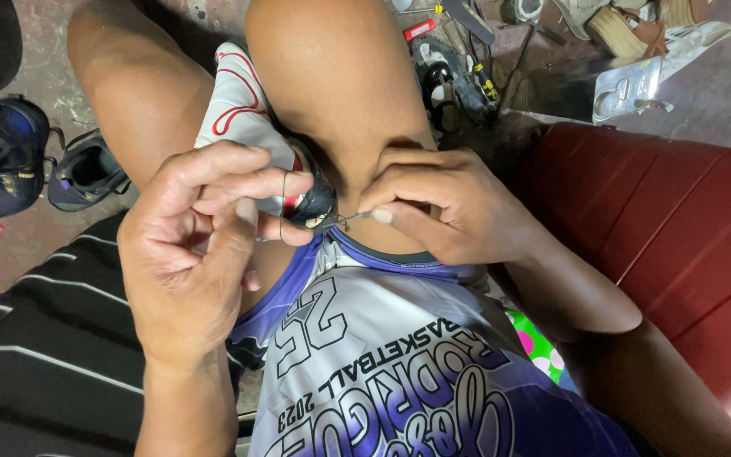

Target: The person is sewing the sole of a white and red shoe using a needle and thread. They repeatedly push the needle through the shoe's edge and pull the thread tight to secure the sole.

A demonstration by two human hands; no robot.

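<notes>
A white, red and black sports shoe (251,127) is clamped between my knees, its black end pointing toward me. My left hand (196,254) pinches a thin dark thread (283,203) between thumb and forefinger, just left of the shoe's end. My right hand (442,207) grips a thin metal awl or needle (350,221), whose tip meets the shoe's black edge. Both hands sit close together above the hem of my purple and white shorts (382,364).
A pair of dark blue shoes (10,156) lies on the floor at left. Tools, a sandal and scraps (467,59) clutter the floor beyond my knees. A red padded seat (678,237) runs along the right. A black striped cloth (35,338) lies lower left.
</notes>
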